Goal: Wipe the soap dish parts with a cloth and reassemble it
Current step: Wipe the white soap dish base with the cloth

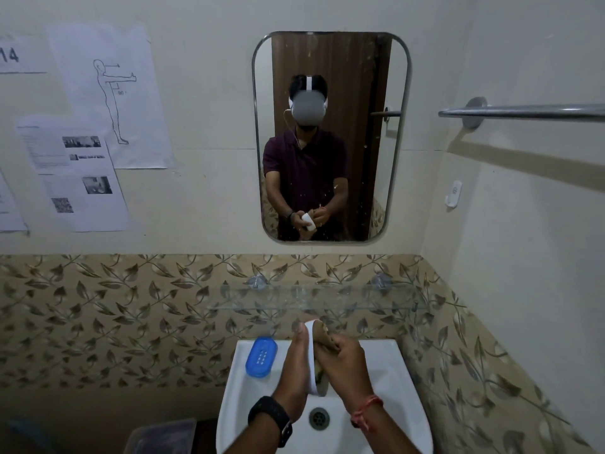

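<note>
My left hand point(294, 365) holds the white soap dish base point(311, 362) on edge above the white sink point(389, 385). My right hand point(345, 362) presses a brownish cloth point(324, 339) into the base's hollow side; most of the cloth is hidden by my fingers. The blue perforated insert of the dish point(261, 356) lies flat on the sink's left back rim, apart from both hands.
A glass shelf point(360, 298) runs just above and behind my hands. The sink drain point(319, 418) lies below them. A mirror point(330, 136) hangs on the wall, a towel bar point(523, 112) at right, and papers point(82, 126) at left. A dark container point(160, 435) sits beside the sink at lower left.
</note>
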Motion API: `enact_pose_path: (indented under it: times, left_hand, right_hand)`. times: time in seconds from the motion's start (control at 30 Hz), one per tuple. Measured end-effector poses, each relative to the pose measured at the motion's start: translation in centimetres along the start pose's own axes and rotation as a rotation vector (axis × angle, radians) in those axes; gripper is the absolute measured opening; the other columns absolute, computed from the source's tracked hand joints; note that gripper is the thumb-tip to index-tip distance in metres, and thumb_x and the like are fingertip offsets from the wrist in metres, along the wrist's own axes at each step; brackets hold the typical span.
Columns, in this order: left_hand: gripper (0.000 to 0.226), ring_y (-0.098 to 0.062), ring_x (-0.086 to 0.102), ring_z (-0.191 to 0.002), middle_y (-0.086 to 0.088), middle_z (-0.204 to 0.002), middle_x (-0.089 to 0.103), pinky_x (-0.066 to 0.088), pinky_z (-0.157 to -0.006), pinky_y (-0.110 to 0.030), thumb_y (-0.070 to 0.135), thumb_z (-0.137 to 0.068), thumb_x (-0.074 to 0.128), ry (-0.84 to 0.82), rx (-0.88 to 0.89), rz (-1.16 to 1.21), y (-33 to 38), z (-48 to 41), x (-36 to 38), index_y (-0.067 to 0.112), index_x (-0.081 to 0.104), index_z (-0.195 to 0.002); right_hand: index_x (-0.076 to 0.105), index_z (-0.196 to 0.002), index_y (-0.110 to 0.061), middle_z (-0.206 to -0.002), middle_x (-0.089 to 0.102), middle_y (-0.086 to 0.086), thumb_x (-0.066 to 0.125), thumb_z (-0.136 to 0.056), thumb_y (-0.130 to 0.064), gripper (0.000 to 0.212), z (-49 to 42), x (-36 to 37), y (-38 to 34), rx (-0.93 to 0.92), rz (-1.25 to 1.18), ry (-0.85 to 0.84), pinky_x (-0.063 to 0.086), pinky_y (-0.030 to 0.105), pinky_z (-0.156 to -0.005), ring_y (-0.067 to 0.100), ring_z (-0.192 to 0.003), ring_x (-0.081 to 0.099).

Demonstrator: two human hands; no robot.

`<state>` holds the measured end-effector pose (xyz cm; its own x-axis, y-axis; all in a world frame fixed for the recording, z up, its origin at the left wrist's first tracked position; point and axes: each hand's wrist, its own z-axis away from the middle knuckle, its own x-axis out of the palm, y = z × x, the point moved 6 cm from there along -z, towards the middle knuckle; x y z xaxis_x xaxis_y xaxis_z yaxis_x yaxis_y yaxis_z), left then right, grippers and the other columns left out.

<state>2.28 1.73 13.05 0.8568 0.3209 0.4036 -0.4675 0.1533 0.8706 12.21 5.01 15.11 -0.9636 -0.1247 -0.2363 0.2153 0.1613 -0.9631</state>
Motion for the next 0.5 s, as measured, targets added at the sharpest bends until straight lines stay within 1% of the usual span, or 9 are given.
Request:
enact_pose_path:
  times: [0.07, 0.13, 0.2, 0.23, 0.27, 0.33, 0.37, 0.43, 0.5]
  left_hand:
    - [0.051, -0.027, 0.072, -0.099, -0.01, -0.103, 0.077, 0.058, -0.083, -0.041, 0.06, -0.095, 0.039, 0.034, -0.008, -0.012, 0.0, -0.5, -0.9, 0.023, 0.069, -0.114]
    - [0.047, -0.029, 0.071, -0.1, -0.009, -0.104, 0.076, 0.058, -0.087, -0.047, 0.063, -0.093, 0.041, 0.04, 0.004, -0.048, -0.1, -0.8, -1.3, 0.03, 0.067, -0.114]
    - [0.048, -0.027, 0.072, -0.093, -0.009, -0.098, 0.075, 0.058, -0.084, -0.045, 0.06, -0.093, 0.042, 0.023, 0.01, -0.048, -0.6, -0.6, -1.0, 0.026, 0.066, -0.118]
    - [0.05, -0.023, 0.072, -0.08, -0.008, -0.085, 0.074, 0.058, -0.073, -0.038, 0.057, -0.094, 0.041, 0.001, 0.015, -0.05, -0.6, -0.4, -0.6, 0.021, 0.066, -0.118]
    - [0.052, -0.019, 0.069, -0.066, -0.006, -0.071, 0.071, 0.054, -0.062, -0.032, 0.055, -0.095, 0.04, -0.023, 0.023, -0.06, -0.8, -0.3, -0.3, 0.016, 0.066, -0.118]
    - [0.052, -0.013, 0.069, -0.063, -0.003, -0.068, 0.072, 0.052, -0.059, -0.025, 0.051, -0.098, 0.037, -0.055, 0.049, -0.078, -1.1, -0.1, 0.1, 0.012, 0.067, -0.113]
    - [0.054, -0.012, 0.071, -0.066, -0.003, -0.073, 0.075, 0.054, -0.061, -0.024, 0.052, -0.097, 0.037, -0.059, 0.051, -0.071, -1.1, -0.1, 0.2, 0.01, 0.067, -0.11]
    - [0.06, -0.016, 0.072, -0.065, -0.007, -0.074, 0.075, 0.055, -0.057, -0.027, 0.057, -0.095, 0.038, -0.034, 0.015, -0.055, -1.0, -0.1, -0.2, 0.006, 0.068, -0.108]
    - [0.065, -0.024, 0.071, -0.069, -0.011, -0.077, 0.074, 0.058, -0.062, -0.033, 0.062, -0.09, 0.042, 0.023, -0.026, -0.044, -0.9, 0.0, -1.1, 0.005, 0.068, -0.107]
  right_hand:
    - [0.068, -0.059, -0.004, -0.054, 0.063, 0.004, 0.08, -0.087, -0.012, 0.032, 0.4, 0.4, 0.6, -0.021, 0.055, -0.189, 0.048, 0.028, -0.062, 0.004, -0.059, 0.056]
    - [0.073, -0.058, -0.01, -0.054, 0.067, 0.0, 0.083, -0.085, -0.013, 0.028, 0.3, 0.0, 1.5, -0.002, 0.164, -0.257, 0.048, 0.022, -0.062, -0.003, -0.058, 0.057]
    - [0.071, -0.053, -0.013, -0.049, 0.064, -0.007, 0.085, -0.084, -0.018, 0.034, 0.0, -0.8, 1.8, 0.064, 0.168, -0.162, 0.045, 0.017, -0.056, -0.006, -0.052, 0.055]
    - [0.068, -0.051, -0.013, -0.048, 0.062, -0.009, 0.084, -0.085, -0.02, 0.038, -0.1, -1.1, 1.7, 0.087, 0.142, -0.076, 0.044, 0.016, -0.053, -0.004, -0.051, 0.054]
    - [0.068, -0.053, -0.01, -0.05, 0.062, -0.006, 0.083, -0.086, -0.022, 0.038, -0.3, -1.2, 1.4, 0.097, 0.12, -0.002, 0.044, 0.019, -0.054, 0.001, -0.053, 0.055]
    - [0.072, -0.064, -0.005, -0.06, 0.07, 0.008, 0.08, -0.091, -0.023, 0.034, -0.3, -0.9, 0.8, 0.089, 0.058, 0.065, 0.048, 0.025, -0.059, 0.01, -0.061, 0.061]
    - [0.074, -0.071, -0.001, -0.066, 0.074, 0.012, 0.078, -0.093, -0.023, 0.032, -0.2, -0.6, 0.7, 0.082, 0.037, 0.043, 0.05, 0.026, -0.061, 0.012, -0.065, 0.064]
    - [0.073, -0.078, 0.006, -0.069, 0.073, 0.008, 0.076, -0.093, -0.024, 0.034, 0.0, 0.1, 1.0, 0.06, 0.054, -0.093, 0.052, 0.028, -0.065, 0.01, -0.068, 0.064]
    - [0.069, -0.07, 0.002, -0.067, 0.065, -0.001, 0.073, -0.09, -0.017, 0.028, 0.2, 0.4, 1.8, 0.054, 0.116, -0.292, 0.05, 0.027, -0.068, 0.005, -0.067, 0.06]
